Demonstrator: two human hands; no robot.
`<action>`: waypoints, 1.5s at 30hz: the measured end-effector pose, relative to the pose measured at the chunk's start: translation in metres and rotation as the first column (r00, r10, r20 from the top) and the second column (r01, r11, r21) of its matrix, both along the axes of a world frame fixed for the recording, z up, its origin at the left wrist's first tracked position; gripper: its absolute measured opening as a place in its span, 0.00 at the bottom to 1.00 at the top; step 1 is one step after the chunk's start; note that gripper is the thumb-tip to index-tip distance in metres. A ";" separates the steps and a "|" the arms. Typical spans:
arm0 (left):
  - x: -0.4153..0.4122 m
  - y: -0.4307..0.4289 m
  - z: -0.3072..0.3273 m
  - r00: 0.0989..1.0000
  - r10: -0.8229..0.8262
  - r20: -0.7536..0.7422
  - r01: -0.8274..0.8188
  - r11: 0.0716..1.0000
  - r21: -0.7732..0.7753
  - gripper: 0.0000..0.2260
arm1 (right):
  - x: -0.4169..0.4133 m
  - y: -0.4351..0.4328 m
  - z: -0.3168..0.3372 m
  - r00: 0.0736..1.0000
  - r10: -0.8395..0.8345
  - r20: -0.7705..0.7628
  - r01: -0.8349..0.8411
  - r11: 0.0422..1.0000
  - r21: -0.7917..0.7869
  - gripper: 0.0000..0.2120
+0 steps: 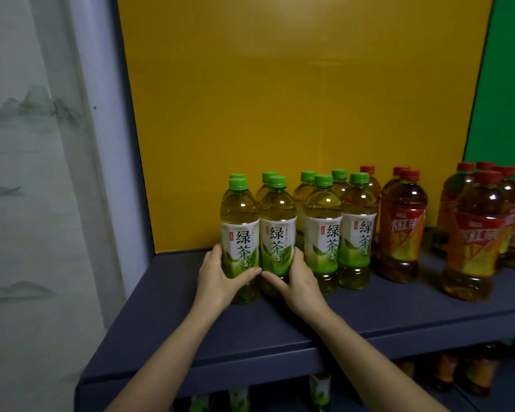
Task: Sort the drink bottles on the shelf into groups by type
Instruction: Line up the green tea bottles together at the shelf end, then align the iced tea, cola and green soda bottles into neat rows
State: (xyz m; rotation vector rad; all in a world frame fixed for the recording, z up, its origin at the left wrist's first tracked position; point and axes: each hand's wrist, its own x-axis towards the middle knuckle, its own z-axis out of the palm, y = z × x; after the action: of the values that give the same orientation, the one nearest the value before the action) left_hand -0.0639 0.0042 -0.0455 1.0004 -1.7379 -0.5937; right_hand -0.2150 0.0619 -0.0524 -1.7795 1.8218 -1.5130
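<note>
- Your left hand (220,276) has its grip closed round the lower part of the front-left green tea bottle (240,233), thumb across the front. Your right hand (298,278) holds the neighbour green tea bottle (277,230) in the same way, and the two thumbs almost meet.
- Both bottles stand upright on the dark shelf (191,322), at the left end of the green tea group (323,227). The red-capped iced tea bottles (403,227) stand further right.
- I judge that you are tidying the green row. Slide the pair as one with the bases flat on the shelf (a low hold tips a tall bottle less), and do not knock the rear row.
- The fingers behind the bottles are hidden, so I cannot tell how far they wrap.
- The rear bottles show only caps and shoulders, and the frame edge cuts the rightmost red ones. The bottles on the lower shelf (320,388) are dark and partly covered, so their type is hard to read.
</note>
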 end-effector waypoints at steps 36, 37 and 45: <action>-0.278 0.160 -0.017 0.920 -0.368 0.136 0.390 0.895 -0.215 0.07 | -0.279 0.225 -0.008 0.940 -0.334 -0.069 0.335 0.942 -0.001 0.06; -0.291 0.166 -0.019 0.915 -0.382 0.132 0.402 0.892 -0.206 0.07 | -0.291 0.231 -0.009 0.938 -0.338 -0.075 0.340 0.940 0.008 0.06; -0.390 0.194 -0.017 0.886 -0.450 0.114 0.462 0.879 -0.118 0.07 | -0.379 0.245 -0.002 0.932 -0.339 -0.130 0.343 0.939 0.012 0.06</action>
State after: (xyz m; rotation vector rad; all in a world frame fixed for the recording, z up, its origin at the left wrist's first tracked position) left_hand -0.4536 0.1981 -0.0621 0.5151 -2.0786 -0.7179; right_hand -0.5938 0.3073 -0.0541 -1.6395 2.3044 -1.4946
